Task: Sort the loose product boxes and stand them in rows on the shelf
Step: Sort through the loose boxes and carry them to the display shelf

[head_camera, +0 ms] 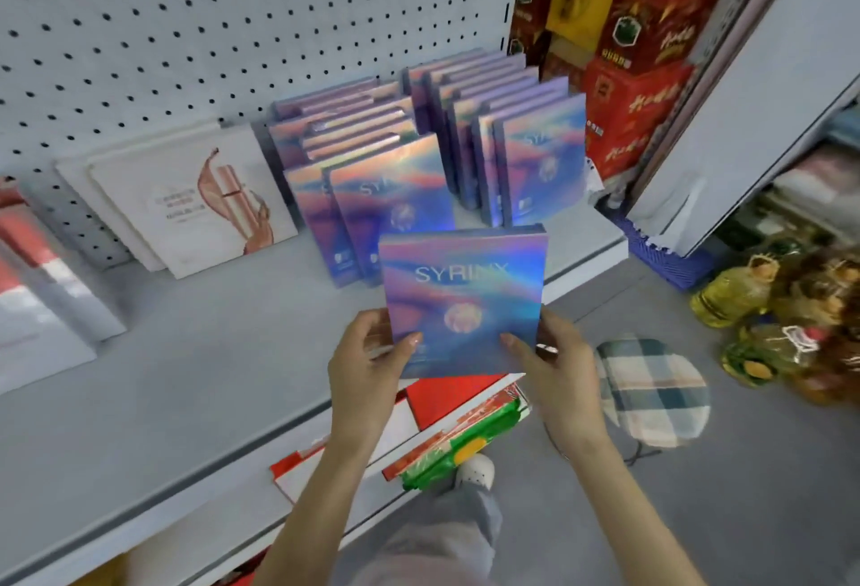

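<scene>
Held upright over the shelf [186,376] front edge: a holographic SYRINX box [465,297], both grips closed on its lower corners, left hand [367,367] and right hand [554,362]. Just behind, two rows of same boxes [395,194] standing; white boxes [186,204] leaning further left.

Red cartons [637,27] stand stacked right of the pegboard [186,4], while a plaid stool [651,392] and oil bottles [730,292] occupy the floor [768,492].
</scene>
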Tool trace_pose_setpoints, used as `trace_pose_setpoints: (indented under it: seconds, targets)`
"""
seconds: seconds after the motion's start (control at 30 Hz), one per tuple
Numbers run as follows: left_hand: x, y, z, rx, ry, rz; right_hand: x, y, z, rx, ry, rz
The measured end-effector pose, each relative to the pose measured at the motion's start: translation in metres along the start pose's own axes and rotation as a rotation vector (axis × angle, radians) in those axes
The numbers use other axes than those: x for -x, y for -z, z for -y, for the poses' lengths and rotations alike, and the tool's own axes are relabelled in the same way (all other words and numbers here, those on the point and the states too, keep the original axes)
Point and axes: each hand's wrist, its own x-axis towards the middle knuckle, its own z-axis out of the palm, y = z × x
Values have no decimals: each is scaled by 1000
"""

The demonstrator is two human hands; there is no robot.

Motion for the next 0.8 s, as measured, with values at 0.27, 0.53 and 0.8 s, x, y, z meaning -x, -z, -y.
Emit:
trace_pose_setpoints:
  seconds: [0.27, 0.53, 0.8]
  targets:
    - [-65, -29, -4, 9, 47, -374, -116, -34, 21, 191, 81, 206]
    - [-79, -10, 8, -75, 93, -561, -144, -90, 24, 208, 186, 236]
    - [-90, -13, 12, -159, 104, -543, -149, -88, 19, 325, 179, 214]
